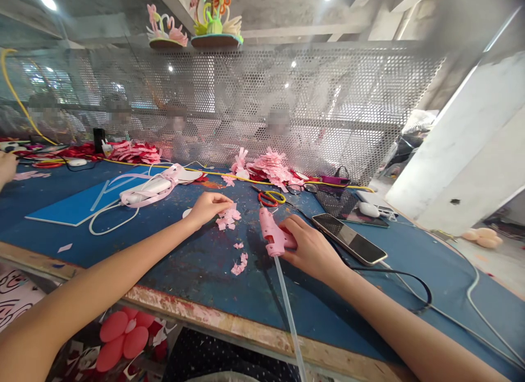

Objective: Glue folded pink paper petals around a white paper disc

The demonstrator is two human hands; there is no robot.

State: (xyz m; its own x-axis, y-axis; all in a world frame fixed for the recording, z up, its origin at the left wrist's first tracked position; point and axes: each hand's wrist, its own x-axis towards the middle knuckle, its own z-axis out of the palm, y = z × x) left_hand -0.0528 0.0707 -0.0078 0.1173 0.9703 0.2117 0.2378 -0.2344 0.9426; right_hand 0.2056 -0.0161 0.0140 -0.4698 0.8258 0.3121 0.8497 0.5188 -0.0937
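My right hand (309, 245) is wrapped round the handle of a pink hot glue gun (271, 231), its nozzle pointing away from me. A long translucent glue stick (289, 311) trails out of the gun's back end toward the table's front edge. To the left, my left hand (210, 208) pinches a small pink piece (228, 215), with more pink bits bunched just under the fingertips. Between the hands, small pink scraps (239, 264) lie on the blue tabletop. A pale round disc (187, 213) is partly hidden behind my left wrist.
Scissors with red and yellow handles (270, 198) lie beyond the glue gun. A smartphone (348, 238) and cables are at right. Pink strips (270, 166) are heaped by the perforated metal screen (246, 97). A blue board (90, 198) and white power strip (150, 189) lie left. Another person's hand (7, 167) shows far left.
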